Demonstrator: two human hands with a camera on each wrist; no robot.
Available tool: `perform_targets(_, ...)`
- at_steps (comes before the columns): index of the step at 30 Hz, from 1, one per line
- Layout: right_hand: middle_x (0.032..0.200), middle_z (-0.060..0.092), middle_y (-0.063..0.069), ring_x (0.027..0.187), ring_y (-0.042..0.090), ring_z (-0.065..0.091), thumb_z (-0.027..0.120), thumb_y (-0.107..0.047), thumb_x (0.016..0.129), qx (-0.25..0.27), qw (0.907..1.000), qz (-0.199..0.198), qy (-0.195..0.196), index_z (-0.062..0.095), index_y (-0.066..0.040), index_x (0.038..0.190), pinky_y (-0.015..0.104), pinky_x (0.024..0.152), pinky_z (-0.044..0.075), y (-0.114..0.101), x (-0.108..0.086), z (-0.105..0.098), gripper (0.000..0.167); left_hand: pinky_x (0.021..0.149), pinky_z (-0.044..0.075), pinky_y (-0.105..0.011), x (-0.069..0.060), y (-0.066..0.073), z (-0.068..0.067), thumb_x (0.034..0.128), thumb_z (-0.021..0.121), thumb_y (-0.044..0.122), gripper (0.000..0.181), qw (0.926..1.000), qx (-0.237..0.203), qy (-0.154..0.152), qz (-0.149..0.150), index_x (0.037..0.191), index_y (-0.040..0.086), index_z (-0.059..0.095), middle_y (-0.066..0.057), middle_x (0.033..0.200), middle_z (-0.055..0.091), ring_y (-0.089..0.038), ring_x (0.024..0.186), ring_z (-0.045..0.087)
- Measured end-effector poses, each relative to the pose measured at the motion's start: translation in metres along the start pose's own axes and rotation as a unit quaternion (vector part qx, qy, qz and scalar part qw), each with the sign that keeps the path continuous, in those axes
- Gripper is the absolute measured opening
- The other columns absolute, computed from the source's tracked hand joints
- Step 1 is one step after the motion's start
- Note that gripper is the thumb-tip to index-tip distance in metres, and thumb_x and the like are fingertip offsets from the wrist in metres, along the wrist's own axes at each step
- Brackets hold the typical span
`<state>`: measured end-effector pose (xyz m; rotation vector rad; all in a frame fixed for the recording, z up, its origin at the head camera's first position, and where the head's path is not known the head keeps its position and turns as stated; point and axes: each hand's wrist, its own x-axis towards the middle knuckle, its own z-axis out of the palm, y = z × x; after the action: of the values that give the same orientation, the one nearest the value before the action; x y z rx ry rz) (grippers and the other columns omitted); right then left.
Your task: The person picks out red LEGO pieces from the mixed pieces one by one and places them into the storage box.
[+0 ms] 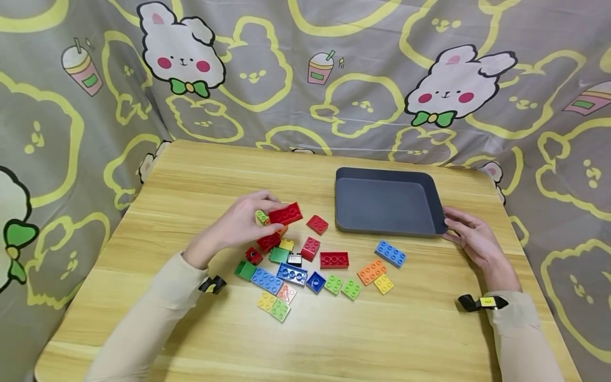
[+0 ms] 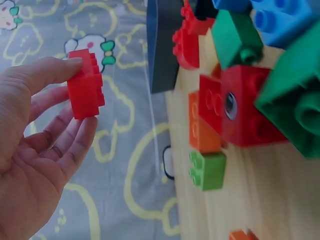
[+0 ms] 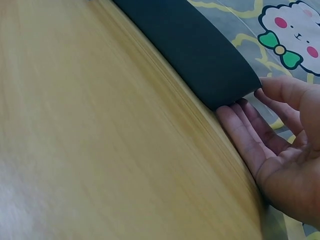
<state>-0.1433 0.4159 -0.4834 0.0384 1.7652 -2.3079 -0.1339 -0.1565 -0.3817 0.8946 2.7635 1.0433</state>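
My left hand (image 1: 245, 217) holds a red building brick (image 1: 286, 214) above the left side of a loose pile of bricks. In the left wrist view the thumb lies on one side of this red brick (image 2: 85, 85) and the fingertips on the other, studs facing away from the palm. My right hand (image 1: 470, 236) grips the near right corner of a dark grey tray (image 1: 386, 204). In the right wrist view the thumb is at the rim of the tray (image 3: 200, 55) and the other fingertips touch its lower edge. No bricks show inside the tray.
Below the left hand lie a green brick (image 1: 245, 270), a blue brick (image 1: 267, 280) and a red brick with an eye (image 1: 254, 256). Nearer the tray are a red brick (image 1: 334, 260), an orange brick (image 1: 372, 272) and a blue brick (image 1: 390, 253). A patterned curtain (image 1: 296, 79) surrounds the wooden table (image 1: 358, 339).
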Motion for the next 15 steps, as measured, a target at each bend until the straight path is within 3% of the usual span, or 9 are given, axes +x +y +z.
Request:
perform_targets(4,0.127,0.074,-0.014,0.107,0.004,0.075,0.055,0.004,0.105,-0.005,1.0000,-0.002,0.000,0.071,-0.013,0.138,0.026,0.084,0.064,0.000,-0.001,0.000,0.040,0.088,0.060,-0.049,0.013,0.005,0.002,0.0908,0.083,0.017,0.044,0.9999,-0.008,-0.012,0.004,0.132,0.007,0.074,-0.008,0.123,0.069,-0.023,0.102,0.068)
perform_targets(11,0.126,0.075,-0.013,0.106,0.005,0.076,0.055,0.004,0.105,-0.004,1.0000,-0.003,0.000,0.072,-0.014,0.136,0.025,0.084,0.064,0.002,0.000,0.000,0.039,0.087,0.060,-0.037,0.035,0.012,0.009,0.0928,0.081,0.020,0.041,0.9989,-0.012,-0.034,0.030,0.132,0.008,0.074,-0.006,0.122,0.069,-0.019,0.102,0.068)
perform_targets(15,0.126,0.075,-0.014,0.106,0.004,0.075,0.055,0.004,0.106,-0.003,1.0000,-0.004,0.001,0.073,-0.014,0.135,0.025,0.084,0.064,0.002,0.000,-0.001,0.039,0.094,0.058,-0.038,0.047,0.015,0.014,0.0939,0.080,0.022,0.042,0.9985,-0.014,-0.044,0.031,0.134,0.009,0.074,-0.005,0.122,0.068,-0.020,0.105,0.066)
